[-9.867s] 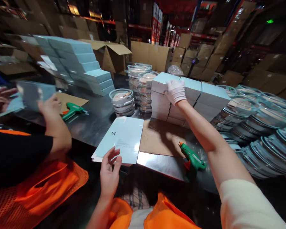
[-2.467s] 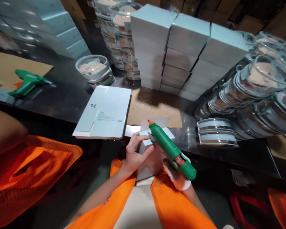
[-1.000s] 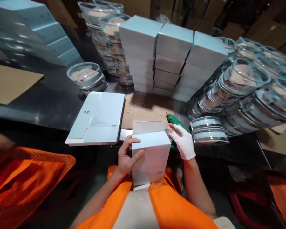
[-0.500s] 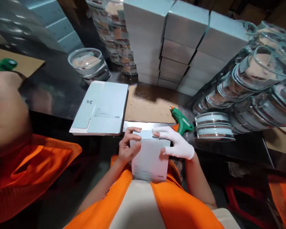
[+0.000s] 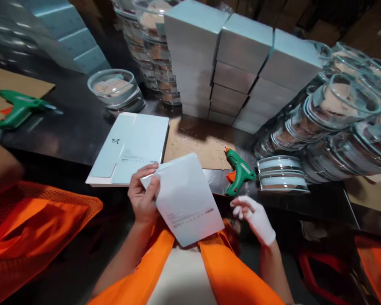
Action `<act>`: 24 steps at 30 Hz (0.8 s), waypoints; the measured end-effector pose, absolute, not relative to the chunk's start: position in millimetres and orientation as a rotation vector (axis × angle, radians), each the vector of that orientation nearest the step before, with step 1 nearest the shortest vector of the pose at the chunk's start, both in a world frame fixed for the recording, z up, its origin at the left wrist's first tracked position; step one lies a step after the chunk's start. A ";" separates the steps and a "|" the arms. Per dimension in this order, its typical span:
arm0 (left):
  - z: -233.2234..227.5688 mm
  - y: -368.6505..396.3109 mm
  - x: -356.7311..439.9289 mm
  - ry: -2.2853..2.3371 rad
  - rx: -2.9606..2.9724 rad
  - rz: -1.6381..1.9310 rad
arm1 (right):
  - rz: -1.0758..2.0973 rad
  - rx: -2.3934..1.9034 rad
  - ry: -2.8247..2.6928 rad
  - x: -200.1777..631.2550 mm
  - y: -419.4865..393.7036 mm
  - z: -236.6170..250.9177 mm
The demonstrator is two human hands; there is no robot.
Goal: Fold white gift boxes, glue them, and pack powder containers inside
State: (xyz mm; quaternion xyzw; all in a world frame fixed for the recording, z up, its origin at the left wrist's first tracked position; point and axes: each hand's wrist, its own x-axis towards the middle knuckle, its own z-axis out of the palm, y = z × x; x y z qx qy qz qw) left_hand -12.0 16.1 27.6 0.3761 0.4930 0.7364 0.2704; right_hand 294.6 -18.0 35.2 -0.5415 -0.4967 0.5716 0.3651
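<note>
Dark table runs L to R across the scene. Far side, mid: white box stack, 3 cols wide, w/ clear tubs piled on its R & more tubs just L. Brown cardboard sheet lies flat on the near side of the stack; flat cartons lie L of the sheet, near end approx. at table edge. Held white box is at the near edge, in front of the orange vest, turned askew: long axis goes far-left to near-right, printed end closest to the body. L hand grips its far-left corner, thumb on the upper face. So box lies R & near of L hand; L is the nearer hand, touching it. R hand, in white glove w/ bare fingertips, is off to the box's R, clear gap btwn; fingers loosely curled, nothing seen in them. Green glue gun lies on table just far of R hand, nozzle pointing far-left.
</note>
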 end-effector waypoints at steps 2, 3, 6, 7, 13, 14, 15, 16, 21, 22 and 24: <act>30.7 21.1 -10.0 1.380 0.938 1.998 | 1.776 -1.403 -1.317 294.8 -37.3 30.0; 31.5 23.4 -7.8 1.396 0.904 1.988 | 1.861 -1.397 -1.311 291.5 -43.8 27.8; 32.7 27.4 -3.3 1.431 0.844 1.921 | 1.661 -1.491 -1.160 276.4 -49.7 21.8; 32.4 27.2 -3.7 1.431 0.867 1.849 | 1.510 -1.524 -1.084 272.3 -48.2 20.0; 9.3 8.6 -13.6 1.450 1.145 1.188 | 0.959 -1.497 -0.846 275.0 -33.3 26.7; 3.7 3.6 -15.2 1.472 1.206 1.150 | 0.920 -1.495 -0.849 280.2 -31.6 33.0; -0.4 -1.2 -17.1 1.486 1.303 1.125 | 0.900 -1.503 -0.893 286.4 -30.1 41.0; -2.1 -5.3 -19.2 1.506 1.429 1.125 | 0.899 -1.518 -0.995 293.2 -28.7 50.4; 29.1 -0.9 -18.3 1.479 2.051 1.320 | 0.770 -1.407 -2.075 302.7 -16.4 95.7; 37.7 4.9 -14.3 1.334 2.155 1.239 | 0.707 -1.305 -2.253 298.3 -12.1 100.5; 49.0 16.3 -6.4 1.073 2.280 0.991 | 0.601 -1.071 -2.496 293.6 -2.6 105.8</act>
